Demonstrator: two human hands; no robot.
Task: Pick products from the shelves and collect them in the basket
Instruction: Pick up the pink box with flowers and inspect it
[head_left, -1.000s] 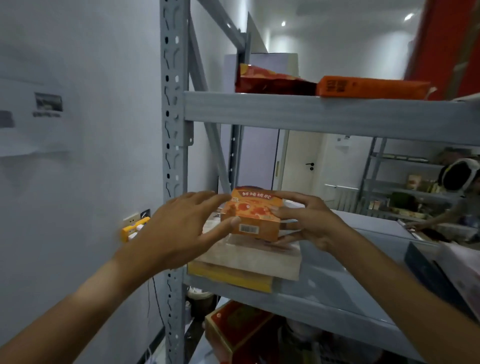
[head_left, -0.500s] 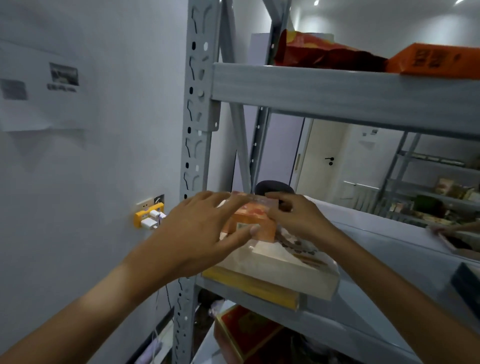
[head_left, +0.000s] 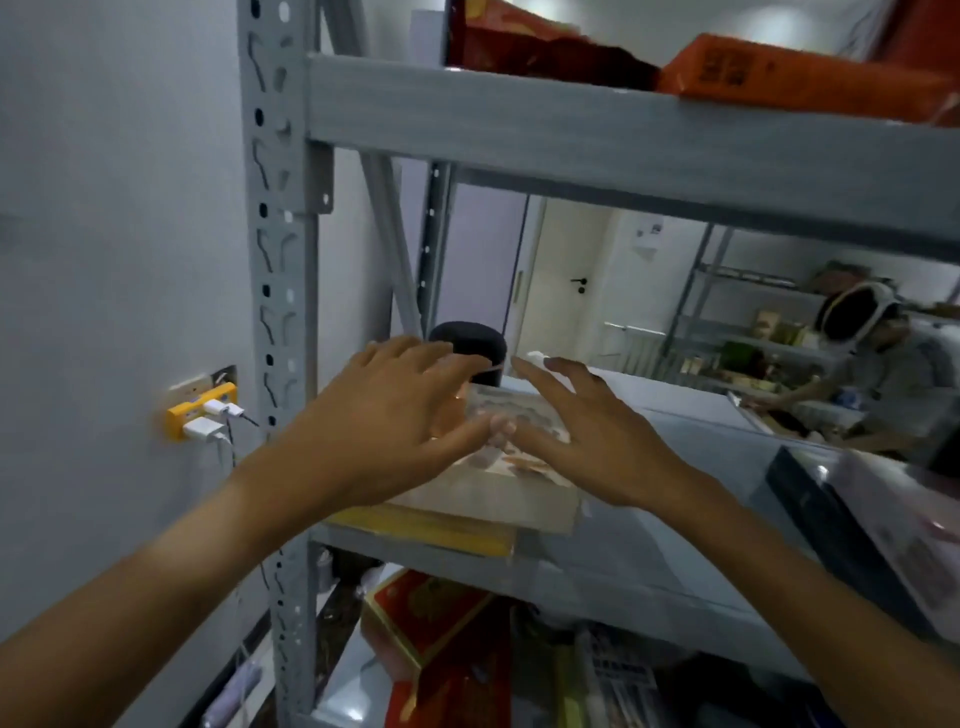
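Both of my hands hover, fingers spread, over a stack of flat boxes at the left end of the middle shelf (head_left: 649, 551). My left hand (head_left: 395, 426) covers most of a small orange box (head_left: 453, 413), of which only a sliver shows between the fingers. My right hand (head_left: 576, 436) lies just right of it, over the printed top of a beige flat box (head_left: 493, 493). A yellow box (head_left: 431, 530) lies under the beige one. Neither hand grips anything. No basket is in view.
A black cylinder (head_left: 467, 345) stands behind the stack. The upper shelf (head_left: 597, 135) carries a red bag (head_left: 524, 47) and an orange box (head_left: 779, 73). A dark box (head_left: 841, 525) lies at the right. Red boxes (head_left: 426, 613) sit below. Another person (head_left: 878, 358) works at the far right.
A second ago both hands held the small orange box above the stack. They lowered it onto the stack and now the fingers are spread open. The camera moved closer.
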